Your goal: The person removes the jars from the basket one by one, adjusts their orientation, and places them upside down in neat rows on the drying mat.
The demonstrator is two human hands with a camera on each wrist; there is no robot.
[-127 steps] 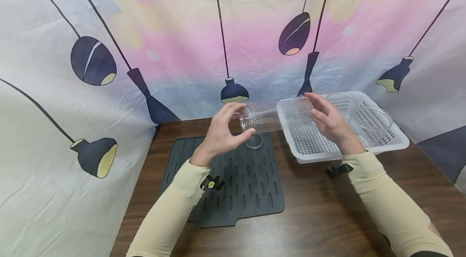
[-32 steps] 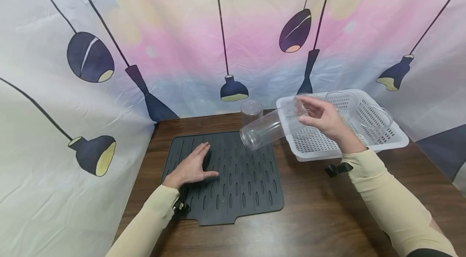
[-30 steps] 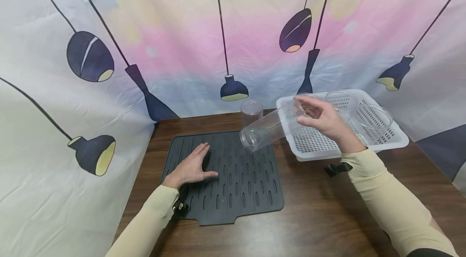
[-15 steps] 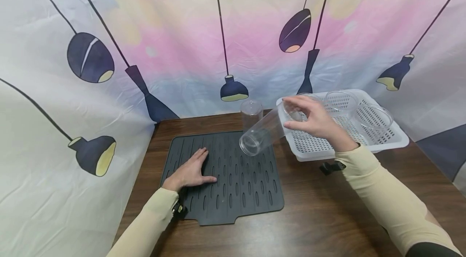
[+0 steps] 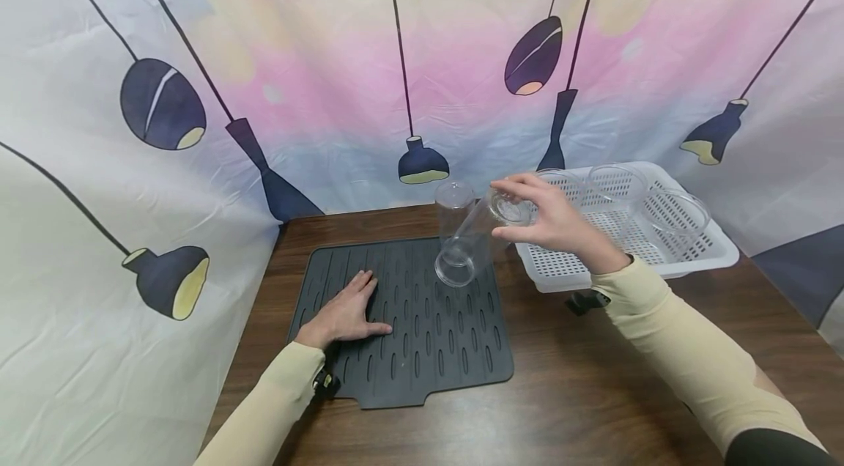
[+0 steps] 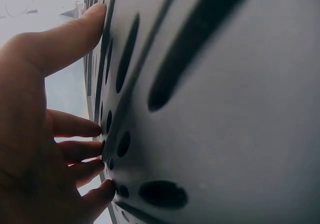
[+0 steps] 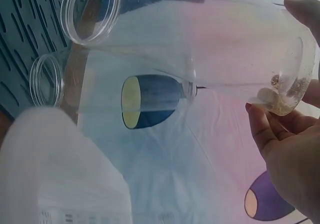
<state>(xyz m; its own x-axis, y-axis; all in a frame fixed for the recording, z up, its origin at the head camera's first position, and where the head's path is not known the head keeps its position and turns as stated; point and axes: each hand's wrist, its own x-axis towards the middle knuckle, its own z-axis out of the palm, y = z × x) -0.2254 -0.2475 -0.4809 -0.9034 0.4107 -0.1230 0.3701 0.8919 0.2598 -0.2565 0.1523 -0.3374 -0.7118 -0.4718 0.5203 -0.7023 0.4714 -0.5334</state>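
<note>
Jar (image 5: 481, 237) slants over the far right of the mat (image 5: 428, 356), mouth down; the right hand (image 5: 552, 220) grips its base with curled fingers, presumably to keep the rim free. Another jar (image 5: 455, 196) stands inverted at the mat's far edge. The left hand (image 5: 344, 313), fingers spread, rests on the mat, likely steadying it.

A clear cylindrical jar (image 5: 484, 230) is slanting base-up in the right hand (image 5: 552, 218), its mouth facing half past seven over a slotted dark mat (image 5: 455, 349) that is lying flat; a second jar (image 5: 455, 200) is standing mouth-down toward the mat's one o'clock end.
</note>
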